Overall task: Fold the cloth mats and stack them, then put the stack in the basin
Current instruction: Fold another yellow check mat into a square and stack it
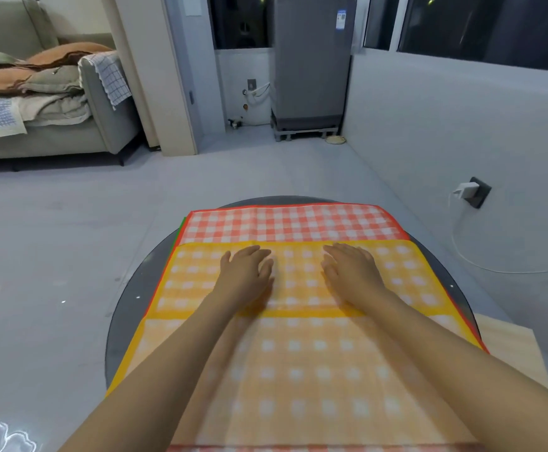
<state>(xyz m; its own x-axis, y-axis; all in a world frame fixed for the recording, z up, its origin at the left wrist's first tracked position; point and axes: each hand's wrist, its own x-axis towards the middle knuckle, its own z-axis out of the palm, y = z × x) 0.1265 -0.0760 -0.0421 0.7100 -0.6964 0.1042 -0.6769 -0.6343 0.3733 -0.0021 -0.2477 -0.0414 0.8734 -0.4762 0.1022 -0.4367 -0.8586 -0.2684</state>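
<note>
Both hands flat on yellow mat (298, 321), left hand (246, 272), right hand (351, 272), fingers straight, possibly pressing

Yellow-checked mat (298, 353) over red-checked mat (292, 223)

I find a home living room: sofa (37, 125) heaped with bedding (27, 76), refrigerator (311, 60) by dark windows (488, 24), grey tiled floor (70, 223).

A round dark table (125, 308) carries a red checked mat (285, 223), a yellow mat (298, 353) over it.
</note>
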